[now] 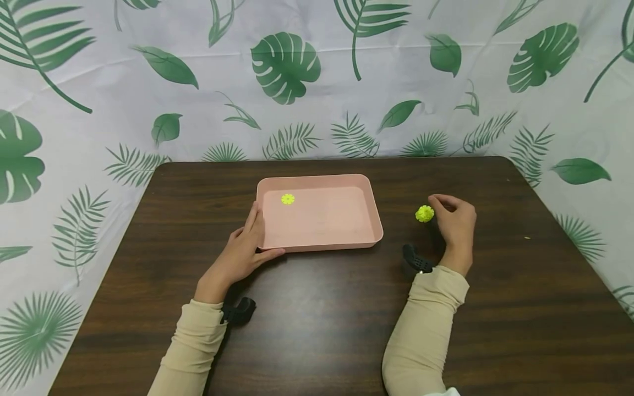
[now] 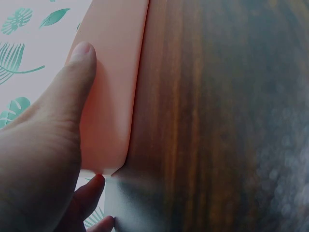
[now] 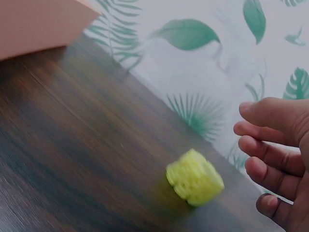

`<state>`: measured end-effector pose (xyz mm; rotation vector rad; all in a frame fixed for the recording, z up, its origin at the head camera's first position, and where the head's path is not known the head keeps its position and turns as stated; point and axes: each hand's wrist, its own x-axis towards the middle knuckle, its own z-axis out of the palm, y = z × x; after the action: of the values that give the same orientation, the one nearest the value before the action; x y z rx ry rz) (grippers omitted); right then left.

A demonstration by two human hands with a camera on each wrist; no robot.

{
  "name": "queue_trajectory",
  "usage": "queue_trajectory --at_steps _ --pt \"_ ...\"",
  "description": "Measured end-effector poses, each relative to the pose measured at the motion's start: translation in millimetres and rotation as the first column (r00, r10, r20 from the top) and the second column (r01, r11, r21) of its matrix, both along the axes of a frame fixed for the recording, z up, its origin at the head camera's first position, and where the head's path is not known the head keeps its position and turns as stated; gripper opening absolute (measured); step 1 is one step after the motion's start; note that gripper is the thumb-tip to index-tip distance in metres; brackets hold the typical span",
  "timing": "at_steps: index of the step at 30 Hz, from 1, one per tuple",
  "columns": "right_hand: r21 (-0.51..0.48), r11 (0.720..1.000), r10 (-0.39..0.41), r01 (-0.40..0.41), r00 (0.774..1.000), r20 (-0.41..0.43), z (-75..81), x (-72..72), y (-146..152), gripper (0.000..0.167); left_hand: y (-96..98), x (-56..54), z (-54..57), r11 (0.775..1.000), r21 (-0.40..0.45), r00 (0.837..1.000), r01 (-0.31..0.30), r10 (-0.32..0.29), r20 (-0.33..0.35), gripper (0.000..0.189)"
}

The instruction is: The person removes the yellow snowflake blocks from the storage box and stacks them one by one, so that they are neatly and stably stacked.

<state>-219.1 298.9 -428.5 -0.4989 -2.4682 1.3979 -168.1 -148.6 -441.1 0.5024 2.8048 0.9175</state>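
A shallow pink tray (image 1: 322, 245) lies on the table. My left hand (image 1: 241, 246) rests against its near left corner, with fairly straight fingers along the left side and the thumb on the front wall, as the left wrist view also shows. Inside the tray, towards the far left, lies a flat yellow flower-shaped piece (image 1: 288, 199). Right of the tray stands a short yellow-green, flower-edged stack (image 3: 195, 178), apparently of similar pieces. Beside it is my right hand (image 1: 453, 220), its fingers loosely bent; in the right wrist view a gap separates the fingertips from the stack.
The dark wooden table (image 1: 322, 330) ends at a white leaf-patterned cloth (image 1: 317, 126) behind and at both sides. A tiny pale speck (image 1: 527, 238) lies on the right part of the table. Each wrist wears a black camera mount (image 1: 240, 312).
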Motion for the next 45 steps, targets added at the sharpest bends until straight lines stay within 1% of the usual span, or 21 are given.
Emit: queue_trajectory --at_steps 4,6,8,11,14,19,24,33,37,45 --pt "0.027 0.997 0.071 -0.070 0.997 -0.027 6.5 -5.8 -15 0.046 -0.3 0.0 0.7 1.000 0.005 1.000 -0.005 0.005 -0.004 0.110" --pt "0.055 0.992 0.113 -0.110 0.992 -0.053 8.4 -9.9 -24 0.043 -0.5 0.2 0.0 1.000 0.004 1.000 -0.005 0.005 -0.007 0.110" --pt "0.088 0.985 0.158 -0.151 0.984 -0.085 10.1 -14.7 -34 0.039 -0.6 0.5 -1.1 1.000 0.002 1.000 -0.005 0.006 -0.011 0.110" --pt "0.120 0.970 0.225 -0.209 0.965 -0.134 13.1 -20.6 -48 0.036 -0.6 1.4 -2.3 1.000 0.008 1.000 -0.006 0.006 -0.015 0.110" --pt "0.121 0.958 0.277 -0.260 0.949 -0.153 16.5 -23.2 -62 0.035 -0.3 2.4 -3.1 1.000 0.014 1.000 -0.006 0.006 -0.022 0.110" --pt "0.130 0.936 0.344 -0.327 0.927 -0.151 20.8 -25.9 -83 0.033 -1.3 3.3 -4.2 1.000 0.006 0.999 -0.006 0.006 -0.038 0.110" --pt "0.161 0.913 0.400 -0.376 0.903 -0.157 25.9 -28.8 -101 0.031 -2.2 4.1 -3.9 1.000 0.017 0.999 -0.004 0.005 -0.035 0.108" --pt "0.198 0.878 0.466 -0.435 0.872 -0.150 31.3 -29.5 -124 0.030 -1.9 4.5 -3.6 1.000 0.021 0.999 -0.011 0.012 -0.039 0.108" --pt "0.201 0.859 0.501 -0.470 0.852 -0.150 33.2 -30.7 -139 0.031 -2.7 4.9 -4.2 1.000 0.021 0.999 -0.019 0.020 -0.049 0.108" --pt "0.205 0.817 0.571 -0.539 0.805 -0.162 34.6 -34.9 -170 0.032 -2.5 5.9 -4.7 0.999 0.033 0.999 -0.011 0.013 -0.052 0.108"
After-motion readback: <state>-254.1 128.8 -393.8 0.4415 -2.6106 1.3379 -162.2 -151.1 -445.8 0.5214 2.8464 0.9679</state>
